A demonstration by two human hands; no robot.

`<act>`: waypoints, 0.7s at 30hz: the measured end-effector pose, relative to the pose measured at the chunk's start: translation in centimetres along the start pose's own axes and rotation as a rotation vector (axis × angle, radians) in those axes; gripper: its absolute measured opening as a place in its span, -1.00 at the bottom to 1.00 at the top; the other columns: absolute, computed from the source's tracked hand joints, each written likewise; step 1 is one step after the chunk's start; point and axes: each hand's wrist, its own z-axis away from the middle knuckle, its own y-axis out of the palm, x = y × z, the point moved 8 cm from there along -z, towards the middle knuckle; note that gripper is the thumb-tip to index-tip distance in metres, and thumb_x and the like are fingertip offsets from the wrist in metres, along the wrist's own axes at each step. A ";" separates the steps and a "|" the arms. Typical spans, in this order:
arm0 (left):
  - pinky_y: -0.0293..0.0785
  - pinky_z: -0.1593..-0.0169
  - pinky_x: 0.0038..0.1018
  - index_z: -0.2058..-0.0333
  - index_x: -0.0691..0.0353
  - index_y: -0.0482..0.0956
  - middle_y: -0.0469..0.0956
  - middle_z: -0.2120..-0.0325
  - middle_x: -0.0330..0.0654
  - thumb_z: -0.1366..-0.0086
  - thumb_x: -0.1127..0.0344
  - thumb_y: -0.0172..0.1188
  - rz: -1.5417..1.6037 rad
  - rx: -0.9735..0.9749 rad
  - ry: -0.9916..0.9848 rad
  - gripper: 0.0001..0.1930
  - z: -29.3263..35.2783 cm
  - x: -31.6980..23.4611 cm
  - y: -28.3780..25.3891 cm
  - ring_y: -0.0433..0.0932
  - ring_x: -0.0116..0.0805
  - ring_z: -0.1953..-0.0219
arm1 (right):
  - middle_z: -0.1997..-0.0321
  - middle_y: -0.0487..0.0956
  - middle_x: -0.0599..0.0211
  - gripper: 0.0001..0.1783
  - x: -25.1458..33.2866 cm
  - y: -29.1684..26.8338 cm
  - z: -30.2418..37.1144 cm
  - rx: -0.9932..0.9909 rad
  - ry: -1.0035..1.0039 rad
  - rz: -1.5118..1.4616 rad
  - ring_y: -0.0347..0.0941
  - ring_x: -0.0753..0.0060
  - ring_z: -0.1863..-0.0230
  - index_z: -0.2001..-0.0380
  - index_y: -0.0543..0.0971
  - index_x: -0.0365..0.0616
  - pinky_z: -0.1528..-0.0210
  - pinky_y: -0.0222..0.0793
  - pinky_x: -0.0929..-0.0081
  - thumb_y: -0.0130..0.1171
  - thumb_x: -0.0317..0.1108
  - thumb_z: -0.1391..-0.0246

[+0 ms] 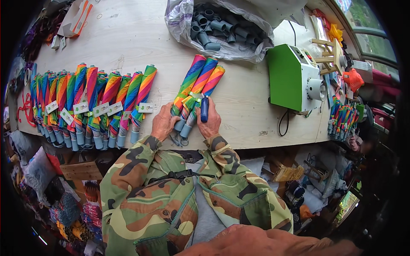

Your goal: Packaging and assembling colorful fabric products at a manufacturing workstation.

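Observation:
Three folded rainbow umbrellas (pixel 197 81) lie side by side on the table in front of me, with grey-blue handles toward me. My left hand (pixel 163 122) is closed around the lower part of the leftmost one, thumb over its handle. My right hand (pixel 210 119) grips a dark blue tool (pixel 205 110), which rests against the rightmost umbrella; the tool's exact kind is hard to tell. A small pale tag (pixel 197 96) shows across the umbrellas near the tool's tip. To the left lies a row of several similar umbrellas (pixel 92 102), many with white tags (pixel 80 107).
A plastic sack (pixel 179 21) of grey tubes (pixel 218 25) stands at the far middle. On the right sit a green-and-white machine (pixel 288 79) and another pile of rainbow umbrellas (pixel 343 120). An orange-and-white box (pixel 76 19) lies far left. Bags and bundles fill the space below the table edge.

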 end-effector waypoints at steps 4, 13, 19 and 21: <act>0.57 0.01 -0.14 -0.28 0.31 0.45 0.62 0.04 0.08 -0.30 0.24 0.47 -0.015 -0.088 -0.023 -0.36 2.8 1.4 -2.5 0.66 0.10 0.12 | 0.16 0.74 0.09 -0.25 -0.9 -0.3 -0.3 0.150 0.156 -0.259 0.73 0.12 0.24 -0.36 0.42 -0.29 0.13 0.63 0.24 0.46 -0.16 -0.25; 0.66 0.07 -0.41 -0.35 0.46 0.33 0.65 0.03 0.01 -0.34 0.51 0.12 1.363 -0.027 -0.557 -0.41 8.2 1.8 -2.9 0.68 -0.33 0.17 | 0.25 0.74 0.19 -0.53 1.2 -2.4 0.3 0.471 0.439 -0.869 0.67 0.38 0.28 -0.01 0.63 -0.37 0.11 0.60 0.37 0.40 -0.12 -0.34; 0.73 -0.13 -0.24 -0.34 0.46 0.31 0.62 -0.13 0.15 -0.49 0.45 0.11 1.309 0.101 -0.521 -0.49 9.7 -2.0 -3.0 0.73 -0.16 -0.03 | 0.28 0.72 0.08 -0.58 4.1 -0.4 3.7 0.749 0.569 -1.109 0.70 0.22 0.20 0.18 0.65 -0.32 0.07 0.62 0.29 0.23 -0.07 -0.43; 0.73 -0.12 -0.27 -0.29 0.46 0.35 0.64 -0.12 0.15 -0.55 0.40 0.14 1.257 0.071 -0.502 -0.56 9.2 -1.5 -2.9 0.74 -0.18 -0.01 | 0.28 0.70 0.09 -0.59 4.4 0.0 4.2 0.766 0.600 -1.121 0.71 0.20 0.20 0.12 0.62 -0.33 0.08 0.64 0.24 0.24 -0.09 -0.43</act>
